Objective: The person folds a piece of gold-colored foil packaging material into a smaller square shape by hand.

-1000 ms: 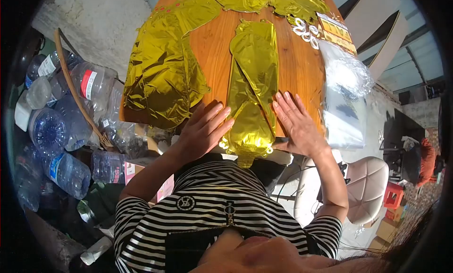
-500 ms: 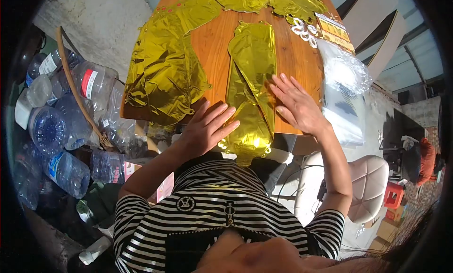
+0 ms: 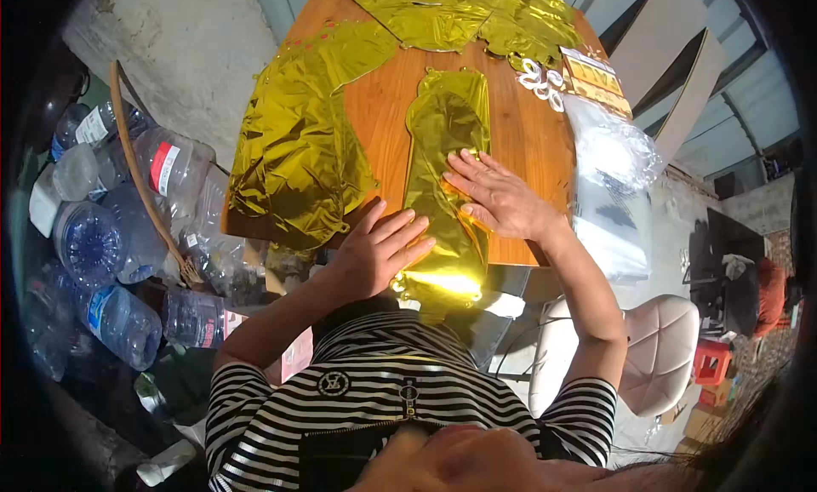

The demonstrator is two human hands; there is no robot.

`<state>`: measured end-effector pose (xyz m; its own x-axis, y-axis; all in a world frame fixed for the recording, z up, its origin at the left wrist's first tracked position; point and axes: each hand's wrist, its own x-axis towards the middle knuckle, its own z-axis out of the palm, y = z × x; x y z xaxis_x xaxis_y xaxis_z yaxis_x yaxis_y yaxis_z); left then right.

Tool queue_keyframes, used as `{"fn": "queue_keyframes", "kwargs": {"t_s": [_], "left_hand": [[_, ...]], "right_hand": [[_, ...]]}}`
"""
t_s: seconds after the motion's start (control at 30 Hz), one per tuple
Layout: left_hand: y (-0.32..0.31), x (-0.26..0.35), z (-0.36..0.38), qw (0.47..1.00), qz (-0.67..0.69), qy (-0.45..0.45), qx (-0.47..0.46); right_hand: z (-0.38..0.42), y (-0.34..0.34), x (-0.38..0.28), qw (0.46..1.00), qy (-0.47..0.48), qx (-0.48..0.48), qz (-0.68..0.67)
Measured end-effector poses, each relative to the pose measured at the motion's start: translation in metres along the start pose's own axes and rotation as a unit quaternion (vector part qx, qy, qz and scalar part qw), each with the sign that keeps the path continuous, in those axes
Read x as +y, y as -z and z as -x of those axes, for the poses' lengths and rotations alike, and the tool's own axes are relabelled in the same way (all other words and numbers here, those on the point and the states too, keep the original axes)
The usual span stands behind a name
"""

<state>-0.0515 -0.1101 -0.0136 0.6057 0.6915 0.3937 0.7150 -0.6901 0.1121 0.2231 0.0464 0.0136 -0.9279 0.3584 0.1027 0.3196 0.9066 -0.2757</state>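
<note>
Left to right: plastic bottles (image 3: pixel 102 262) heaped beside the wooden table (image 3: pixel 528 134); crumpled gold foil sheet (image 3: pixel 298 151); left hand (image 3: pixel 374 249), open and flat, at the near table edge; long gold foil balloon (image 3: pixel 447 160) lying mid-table; right hand (image 3: pixel 498 198), fingers spread, pressing it; clear plastic bags (image 3: pixel 617 177).

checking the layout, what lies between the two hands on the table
In the head view, the narrow gold foil balloon lies between the left hand and the right hand; both press on it.
</note>
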Motion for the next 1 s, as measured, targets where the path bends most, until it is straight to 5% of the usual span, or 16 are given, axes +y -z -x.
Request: {"fn": "queue_keyframes", "kwargs": {"t_s": [0.17, 0.37, 0.57, 0.8, 0.9, 1.0], "left_hand": [[0.015, -0.007, -0.008, 0.995, 0.084, 0.037, -0.042], [0.024, -0.019, -0.017, 0.966, 0.24, 0.08, -0.053], [0.022, -0.016, -0.009, 0.949, 0.3, 0.095, -0.029], [0.047, -0.012, -0.016, 0.967, 0.21, 0.068, -0.128], [0.069, -0.032, -0.026, 0.978, 0.147, -0.053, -0.136], [0.076, -0.053, -0.07, 0.959, 0.063, -0.059, -0.269]], "right_hand": [[0.0, 0.001, 0.006, 1.0, 0.023, 0.002, 0.001], [0.017, 0.024, 0.008, 0.969, -0.047, 0.131, -0.206], [0.035, 0.023, -0.021, 0.99, -0.069, 0.104, -0.065], [0.035, 0.003, -0.023, 0.999, 0.026, 0.043, -0.009], [0.037, 0.002, -0.023, 0.998, 0.024, 0.044, -0.022], [0.036, 0.002, -0.023, 0.998, 0.026, 0.043, -0.036]]}}
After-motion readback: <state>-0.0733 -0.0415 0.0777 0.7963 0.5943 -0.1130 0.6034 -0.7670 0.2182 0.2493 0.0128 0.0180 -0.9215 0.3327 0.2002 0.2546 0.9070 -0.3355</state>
